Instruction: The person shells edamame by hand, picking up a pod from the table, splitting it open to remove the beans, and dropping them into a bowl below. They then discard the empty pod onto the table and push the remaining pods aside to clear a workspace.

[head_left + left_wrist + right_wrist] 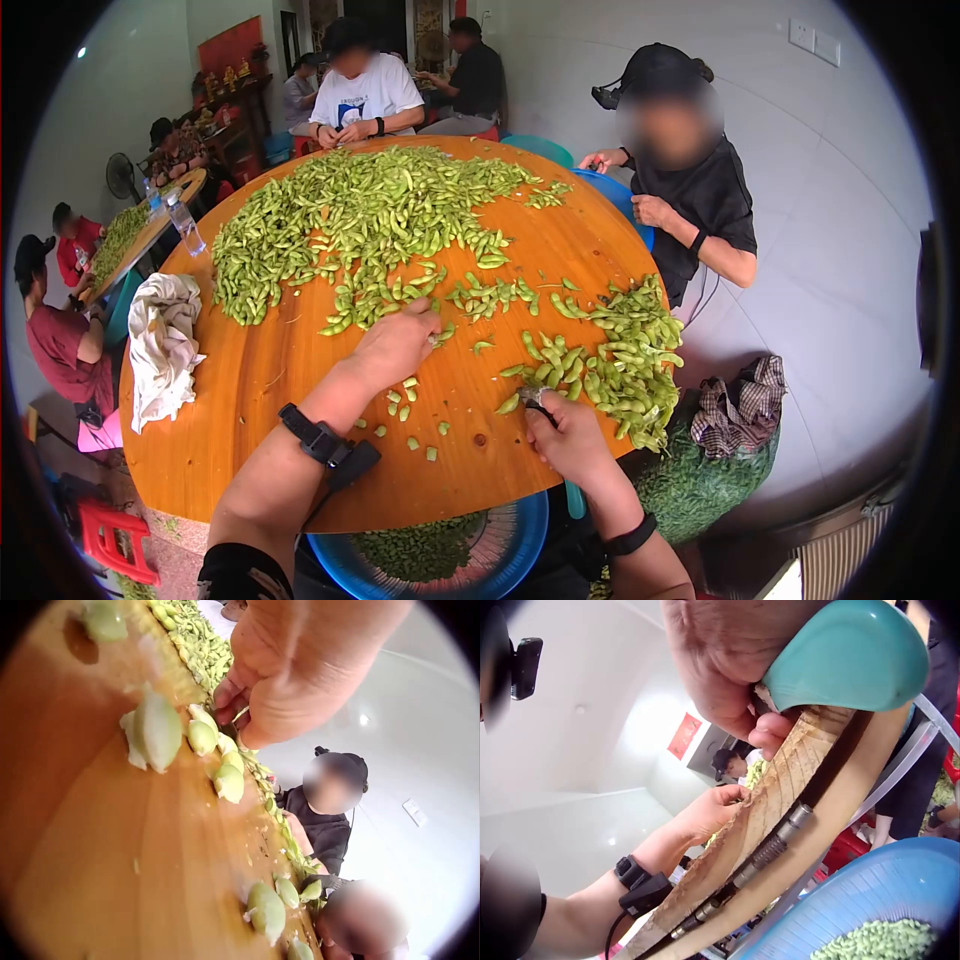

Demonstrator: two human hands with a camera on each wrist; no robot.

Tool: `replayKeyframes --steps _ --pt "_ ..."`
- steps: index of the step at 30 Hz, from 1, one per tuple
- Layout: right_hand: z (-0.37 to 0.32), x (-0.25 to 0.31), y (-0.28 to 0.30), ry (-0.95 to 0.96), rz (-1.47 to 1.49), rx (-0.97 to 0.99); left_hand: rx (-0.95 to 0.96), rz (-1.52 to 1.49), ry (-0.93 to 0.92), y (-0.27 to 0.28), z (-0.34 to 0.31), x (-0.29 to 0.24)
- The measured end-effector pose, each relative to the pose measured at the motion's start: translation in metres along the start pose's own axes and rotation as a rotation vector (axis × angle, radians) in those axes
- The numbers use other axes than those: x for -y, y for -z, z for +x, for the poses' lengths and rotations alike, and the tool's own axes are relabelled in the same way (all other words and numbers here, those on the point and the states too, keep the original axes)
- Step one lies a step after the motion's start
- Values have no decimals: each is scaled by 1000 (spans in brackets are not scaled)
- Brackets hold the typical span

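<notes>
Two heaps of green pods are seen on one round wooden table (470, 440): a larger heap (370, 200) spread over the far and middle part, and a smaller heap (635, 370) at the right edge; the pods are too many to be counted. About ten loose beans (413, 443) are scattered on the bare wood near the left hand (395, 345). One turquoise handle (847, 660) is gripped in the right hand (570, 440), whose fingers are curled round it, beside the smaller heap. The left hand is held with fingertips and thumb narrowly together at the near edge of the larger heap; whether a pod is pinched there cannot be told.

The pods are plump, curved and bright green, with a few darker ones at the right. The loose beans are pale green and rounded, with whitish scraps of skin attached to some.

More green beans (877, 941) are held in one blue basin (530, 530) below the table's near edge. One white cloth (163, 345) and one clear bottle (185, 225) are placed at the left side. Seven other people are seen, two of them seated at this table.
</notes>
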State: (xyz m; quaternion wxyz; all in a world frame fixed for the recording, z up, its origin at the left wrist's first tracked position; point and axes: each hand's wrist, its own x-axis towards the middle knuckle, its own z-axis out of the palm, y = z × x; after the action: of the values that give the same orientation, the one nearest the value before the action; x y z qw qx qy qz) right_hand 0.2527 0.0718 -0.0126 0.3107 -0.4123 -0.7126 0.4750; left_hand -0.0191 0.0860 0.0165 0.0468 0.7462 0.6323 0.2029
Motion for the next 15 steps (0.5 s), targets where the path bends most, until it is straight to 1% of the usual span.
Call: replayKeyframes --steps 1,3,4,6,7,9,10,12,13,14,15 --pt "0 0 0 1 -1 1 -2 0 1 -2 0 2" --pt "0 2 0 62 -10 -14 -139 138 -41 -4 1 1" --pt "0 8 0 62 -12 -15 -140 136 -41 0 -3 -3" --pt "-3 28 1 -119 179 26 -79 -297 61 11 -14 -23" --pt "-3 33 0 -126 181 20 -71 -299 57 12 -22 -35" --pt "-2 39 -6 -195 341 127 -10 -835 173 5 -43 -57" --pt "-2 38 -10 -198 345 126 -6 -834 175 -1 -51 -60" --pt "-1 36 -21 -201 415 202 54 -796 147 -8 -67 -63" --pt "-2 37 -25 -192 417 213 10 -730 127 -8 -73 -67" --pt "-4 37 -29 -192 418 215 11 -729 129 -10 -77 -66" --pt "-6 38 -32 -189 419 206 -38 -644 65 -13 -80 -65"
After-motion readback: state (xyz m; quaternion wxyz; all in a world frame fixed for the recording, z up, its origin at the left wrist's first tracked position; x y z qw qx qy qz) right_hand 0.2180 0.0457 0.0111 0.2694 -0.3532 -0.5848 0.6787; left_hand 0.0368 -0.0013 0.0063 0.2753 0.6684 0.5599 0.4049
